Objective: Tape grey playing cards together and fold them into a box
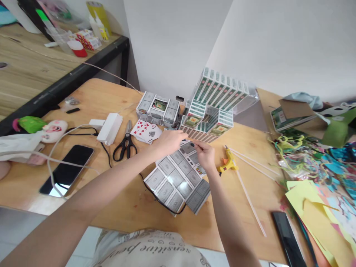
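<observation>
A panel of joined playing cards (175,178), mostly grey backs up, lies on the table before me. At its far edge, my left hand (171,141) has its fingers closed together; what lies between them is hidden. Beside it, my right hand (204,152) pinches the far edge of the panel between thumb and fingers. A few card faces show near that hand. Just beyond stand stacked green-and-white card boxes (219,89) and a case covered in cards (158,109). Loose playing cards (146,131) lie face up left of my left hand.
Black-handled scissors (126,142), a white box (109,128) and a phone (68,170) lie to the left, among cables. On the right are a yellow glue gun (228,162), glue sticks (251,204), a dark phone-like object (287,237), and coloured paper scraps (314,218).
</observation>
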`<action>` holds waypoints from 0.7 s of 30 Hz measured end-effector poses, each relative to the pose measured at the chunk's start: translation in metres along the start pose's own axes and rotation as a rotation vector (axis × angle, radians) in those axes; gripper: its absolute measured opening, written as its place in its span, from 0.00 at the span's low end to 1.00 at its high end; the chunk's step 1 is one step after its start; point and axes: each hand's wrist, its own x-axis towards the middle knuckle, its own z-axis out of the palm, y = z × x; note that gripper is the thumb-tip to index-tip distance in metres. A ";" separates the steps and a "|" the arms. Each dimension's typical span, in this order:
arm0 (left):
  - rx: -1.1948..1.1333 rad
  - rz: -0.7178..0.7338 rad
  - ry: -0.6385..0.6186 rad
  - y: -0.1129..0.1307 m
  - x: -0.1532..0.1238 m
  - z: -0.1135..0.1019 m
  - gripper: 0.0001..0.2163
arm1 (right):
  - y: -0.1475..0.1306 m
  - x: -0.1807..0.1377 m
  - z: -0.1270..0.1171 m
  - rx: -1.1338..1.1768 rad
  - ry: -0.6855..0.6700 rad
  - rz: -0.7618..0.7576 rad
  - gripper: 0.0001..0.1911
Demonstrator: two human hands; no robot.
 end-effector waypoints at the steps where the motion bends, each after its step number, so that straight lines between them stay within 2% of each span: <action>1: 0.001 0.006 0.004 -0.001 -0.002 0.002 0.13 | 0.000 -0.001 0.001 -0.010 -0.008 -0.004 0.12; 6: -0.082 0.030 0.011 -0.004 -0.012 0.015 0.16 | 0.000 -0.007 0.009 -0.067 -0.070 -0.048 0.13; 10: -0.173 0.005 0.023 -0.010 -0.015 0.023 0.15 | 0.001 -0.008 0.011 -0.158 -0.080 -0.102 0.14; 17: -0.386 -0.125 0.113 -0.016 -0.020 0.038 0.15 | -0.001 -0.005 0.007 -0.320 -0.087 -0.184 0.15; 21: -0.424 -0.196 0.259 -0.012 -0.025 0.044 0.14 | -0.007 -0.007 0.005 -0.453 -0.176 -0.267 0.17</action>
